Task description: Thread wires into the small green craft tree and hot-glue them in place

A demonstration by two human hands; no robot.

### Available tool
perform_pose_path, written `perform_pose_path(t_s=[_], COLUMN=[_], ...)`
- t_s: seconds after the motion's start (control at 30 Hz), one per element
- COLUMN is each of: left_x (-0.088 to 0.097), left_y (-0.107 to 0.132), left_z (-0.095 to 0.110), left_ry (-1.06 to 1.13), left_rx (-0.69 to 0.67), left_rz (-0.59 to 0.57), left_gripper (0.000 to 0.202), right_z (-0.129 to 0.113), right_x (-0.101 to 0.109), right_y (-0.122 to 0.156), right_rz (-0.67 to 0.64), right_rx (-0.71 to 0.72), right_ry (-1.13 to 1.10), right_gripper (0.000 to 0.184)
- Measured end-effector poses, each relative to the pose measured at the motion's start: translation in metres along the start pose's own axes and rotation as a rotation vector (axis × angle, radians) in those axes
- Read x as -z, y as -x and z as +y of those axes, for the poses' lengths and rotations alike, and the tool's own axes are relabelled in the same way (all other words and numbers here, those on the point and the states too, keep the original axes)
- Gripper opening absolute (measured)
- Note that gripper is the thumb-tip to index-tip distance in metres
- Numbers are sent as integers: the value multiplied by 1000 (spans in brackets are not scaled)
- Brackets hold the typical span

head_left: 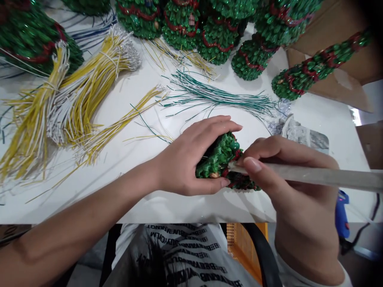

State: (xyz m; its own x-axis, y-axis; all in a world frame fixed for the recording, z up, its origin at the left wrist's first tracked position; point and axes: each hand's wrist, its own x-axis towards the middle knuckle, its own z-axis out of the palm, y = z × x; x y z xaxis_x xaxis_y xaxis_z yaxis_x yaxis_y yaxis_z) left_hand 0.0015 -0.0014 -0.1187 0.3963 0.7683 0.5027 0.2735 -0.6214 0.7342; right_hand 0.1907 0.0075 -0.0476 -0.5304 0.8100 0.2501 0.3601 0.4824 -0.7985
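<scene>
— well, where is our left hand (185, 159) now?

— wrapped around the little green tree (220, 153), which lies on its side near the front edge of the white bench (143, 205). our grip there is half closed: fingers arched over the top, thumb tucked under, both pressing on the green beads.

— and our right hand (287, 175)?

— its grip is pinched tight on a pale stick (317, 176). thumb and forefinger clamp it near the tip, and the tip meets the tree's red trim. the rest of the stick runs off to the right edge of view.

— what do we have around us?

— bundles of yellow wires (74, 91) at the left of the bench, a fan of green wires (215, 95) just beyond our hands, and a row of more green trees (215, 38) along the back. a blue glue gun (341, 211) shows at the bench edge, below our right wrist. whether the little tree rests on the bench or is lifted off it, we cannot tell.
</scene>
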Motion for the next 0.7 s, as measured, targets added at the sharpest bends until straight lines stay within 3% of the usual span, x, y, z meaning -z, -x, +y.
perform_pose_path(t_s=[0.4, 0.7], left_x=[-1, -4], left_y=[-2, -2], left_z=[0, -6], left_ry=[-10, 19], left_rx=[-12, -69], left_rz=[18, 45], left_gripper=[66, 66], right_z=[-5, -5], right_x=[12, 11], right_y=[-10, -10], right_rz=[-145, -142], right_rx=[-91, -177], right_ry=[-27, -68], right_gripper=[7, 5])
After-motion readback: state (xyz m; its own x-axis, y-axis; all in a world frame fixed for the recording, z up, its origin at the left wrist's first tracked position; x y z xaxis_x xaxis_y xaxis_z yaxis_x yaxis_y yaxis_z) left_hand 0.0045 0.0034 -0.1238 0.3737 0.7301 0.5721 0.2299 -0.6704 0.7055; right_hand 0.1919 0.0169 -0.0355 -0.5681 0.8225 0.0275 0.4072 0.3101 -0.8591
